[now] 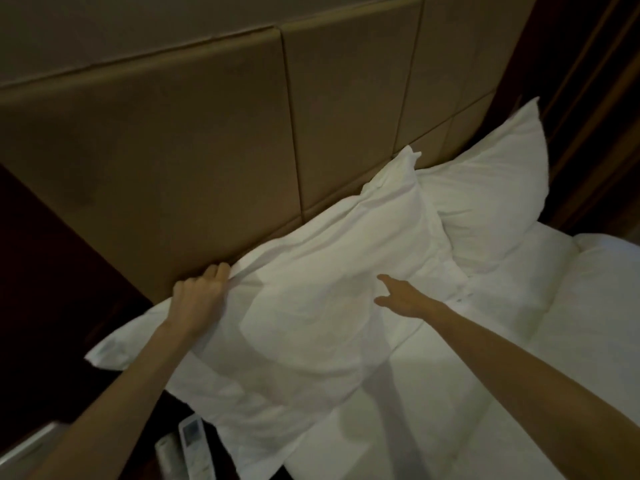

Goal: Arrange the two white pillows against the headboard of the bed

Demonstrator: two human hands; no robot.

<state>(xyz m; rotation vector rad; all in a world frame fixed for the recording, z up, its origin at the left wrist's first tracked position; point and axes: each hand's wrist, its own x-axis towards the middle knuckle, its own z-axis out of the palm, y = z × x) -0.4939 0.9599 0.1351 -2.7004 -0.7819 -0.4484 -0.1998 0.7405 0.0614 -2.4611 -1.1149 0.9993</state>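
Left grip (201,289) on near pillow (311,299), remote (194,441) below.

Left hand (201,289) fisted, right hand (403,297) spread flat.

Two plump white fabric pillows lean side by side against the tan padded panelled headboard (207,133): the nearer white pillow (311,289) to the left, its far corner overlapping the farther white pillow (485,188) on the right. Both stand on the white-sheeted bed (519,375), which spreads before them. The left hand (197,296) is at the nearer pillow's top edge, beside the headboard; the right hand (401,297) is before its face.
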